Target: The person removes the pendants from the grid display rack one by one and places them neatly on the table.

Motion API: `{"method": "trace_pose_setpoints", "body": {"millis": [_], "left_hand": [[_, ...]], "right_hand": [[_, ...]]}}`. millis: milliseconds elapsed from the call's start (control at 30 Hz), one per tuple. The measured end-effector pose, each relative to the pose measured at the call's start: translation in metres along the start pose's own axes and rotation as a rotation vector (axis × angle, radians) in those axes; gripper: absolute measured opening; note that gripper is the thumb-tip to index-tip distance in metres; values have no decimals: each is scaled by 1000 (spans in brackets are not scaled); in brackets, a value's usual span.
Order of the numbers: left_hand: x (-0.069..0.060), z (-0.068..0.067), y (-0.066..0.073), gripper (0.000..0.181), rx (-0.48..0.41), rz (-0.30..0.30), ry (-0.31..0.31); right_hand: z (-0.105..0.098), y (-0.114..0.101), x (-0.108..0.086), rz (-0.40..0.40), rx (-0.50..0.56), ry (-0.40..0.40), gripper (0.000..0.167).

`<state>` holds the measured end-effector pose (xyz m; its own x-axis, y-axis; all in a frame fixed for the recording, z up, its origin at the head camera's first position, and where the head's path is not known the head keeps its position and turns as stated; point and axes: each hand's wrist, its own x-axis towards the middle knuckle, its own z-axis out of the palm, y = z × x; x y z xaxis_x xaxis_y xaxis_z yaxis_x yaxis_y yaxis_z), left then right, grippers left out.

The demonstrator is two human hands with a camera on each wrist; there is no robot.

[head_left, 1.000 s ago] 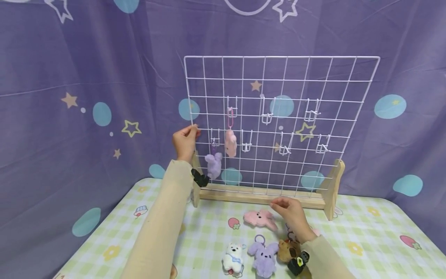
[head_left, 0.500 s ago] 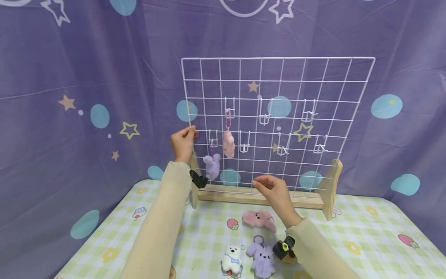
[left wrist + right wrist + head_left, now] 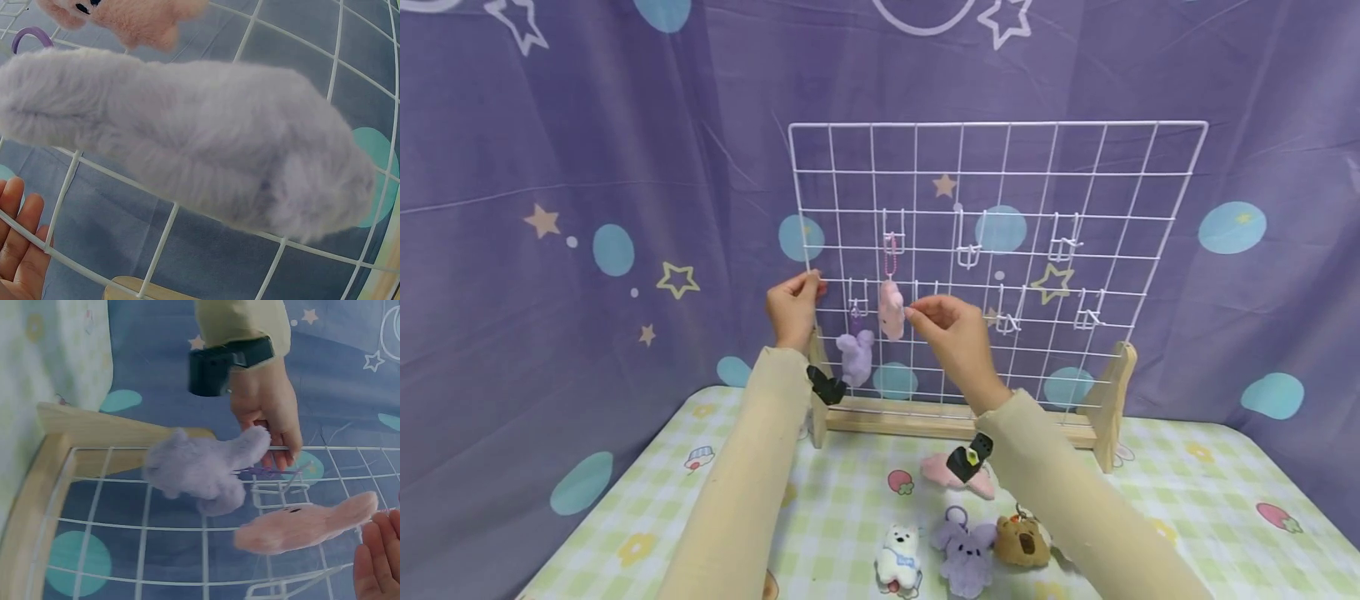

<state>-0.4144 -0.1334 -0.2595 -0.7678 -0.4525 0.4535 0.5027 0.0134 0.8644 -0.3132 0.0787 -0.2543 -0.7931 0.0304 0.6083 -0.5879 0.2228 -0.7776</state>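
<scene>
My left sleeve (image 3: 737, 467) and right sleeve (image 3: 1082, 492): plain pale cream, ending at the wrist. Left wrist unit (image 3: 826, 386): black, boxy, on a dark strap (image 3: 256, 353). Right wrist unit (image 3: 981, 447): black too, bearing one small yellow-green mark (image 3: 973, 457).

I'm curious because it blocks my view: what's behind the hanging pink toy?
Around the pink toy you see the white wire grid, then a purple cloth farther back. The patch straight behind its body is covered.

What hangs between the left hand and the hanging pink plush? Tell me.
The head view shows a purple plush on a white hook between the left hand and the pink plush, its body lower than the hand.
</scene>
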Motion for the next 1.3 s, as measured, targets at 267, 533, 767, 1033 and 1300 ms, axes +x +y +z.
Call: {"method": "trace_pose_setpoints", "body": {"millis": [267, 533, 767, 1033, 1300], "left_hand": [[-1, 1, 0, 21, 11, 14, 21], [-1, 3, 1, 21, 23, 0, 12], [0, 2, 0, 21, 47, 22, 22], [1, 2, -2, 21, 39, 11, 4], [1, 1, 0, 23, 29, -2, -2]], "right_hand": [[14, -14, 33, -17, 12, 48, 16], [23, -21, 51, -15, -55, 102, 20], [32, -22, 60, -8, -62, 146, 20], [37, -20, 62, 4, -77, 158, 13], [34, -27, 62, -20, -36, 165, 12]]}}
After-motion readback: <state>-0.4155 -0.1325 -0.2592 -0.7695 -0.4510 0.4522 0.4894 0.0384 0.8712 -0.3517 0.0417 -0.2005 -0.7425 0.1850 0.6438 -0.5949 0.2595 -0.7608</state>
